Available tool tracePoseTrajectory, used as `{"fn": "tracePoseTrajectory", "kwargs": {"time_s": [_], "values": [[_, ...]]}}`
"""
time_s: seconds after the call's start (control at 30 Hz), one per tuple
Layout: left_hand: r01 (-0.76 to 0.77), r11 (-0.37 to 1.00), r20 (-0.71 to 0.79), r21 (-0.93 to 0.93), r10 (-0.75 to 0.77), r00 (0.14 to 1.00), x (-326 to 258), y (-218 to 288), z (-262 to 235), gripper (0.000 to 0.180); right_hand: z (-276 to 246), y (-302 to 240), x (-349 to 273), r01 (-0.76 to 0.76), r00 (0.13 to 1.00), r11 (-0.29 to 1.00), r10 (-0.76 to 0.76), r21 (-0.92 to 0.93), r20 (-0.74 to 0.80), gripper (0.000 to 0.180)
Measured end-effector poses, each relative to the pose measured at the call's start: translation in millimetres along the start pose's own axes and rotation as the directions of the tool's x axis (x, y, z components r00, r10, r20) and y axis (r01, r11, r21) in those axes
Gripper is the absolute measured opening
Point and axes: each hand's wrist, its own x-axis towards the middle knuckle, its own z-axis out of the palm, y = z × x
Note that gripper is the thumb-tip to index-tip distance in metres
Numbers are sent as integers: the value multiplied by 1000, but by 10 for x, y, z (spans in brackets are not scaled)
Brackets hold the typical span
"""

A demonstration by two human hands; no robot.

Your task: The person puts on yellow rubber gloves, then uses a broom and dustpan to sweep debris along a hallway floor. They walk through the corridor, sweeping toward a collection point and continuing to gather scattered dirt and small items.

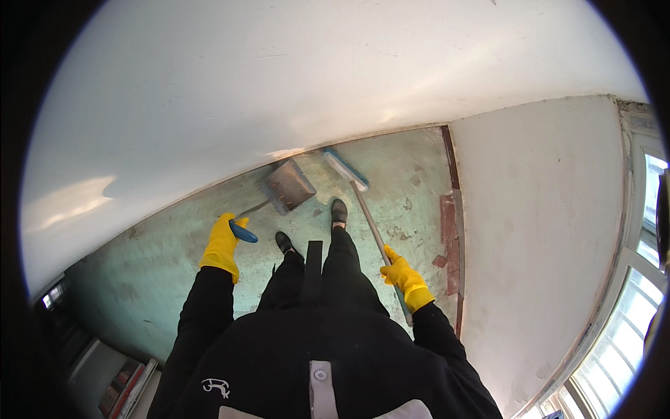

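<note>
Both my hands wear yellow rubber gloves. At the left, my left hand (223, 241) is closed round the blue-ended handle of a dustpan (290, 187). Its grey metal pan lies by the foot of the white wall, ahead of my feet. My right hand (405, 276) grips the long pole of a push broom (345, 170). The broom's white head with blue bristles rests on the floor, just right of the dustpan and apart from it. The pole slants from the head back past my right leg.
The worn green floor (174, 237) has dark stains. A white wall (279, 77) runs along the far side and another wall (537, 230) stands at the right. Reddish tiles (449, 234) line its foot, with a loose piece nearby. A window (621, 335) is far right; stacked items (125, 387) sit lower left.
</note>
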Motion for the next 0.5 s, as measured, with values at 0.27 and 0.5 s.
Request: {"fn": "tracePoseTrajectory", "kwargs": {"time_s": [0.27, 0.5], "values": [[14, 991, 38, 131, -19, 999, 101, -59, -74, 31, -508, -114, 515, -12, 925, 996, 45, 89, -376, 65], [-26, 992, 72, 125, 17, 997, 9, -47, -130, 29, 1091, -541, 579, 20, 999, 892, -35, -451, -23, 66]]}}
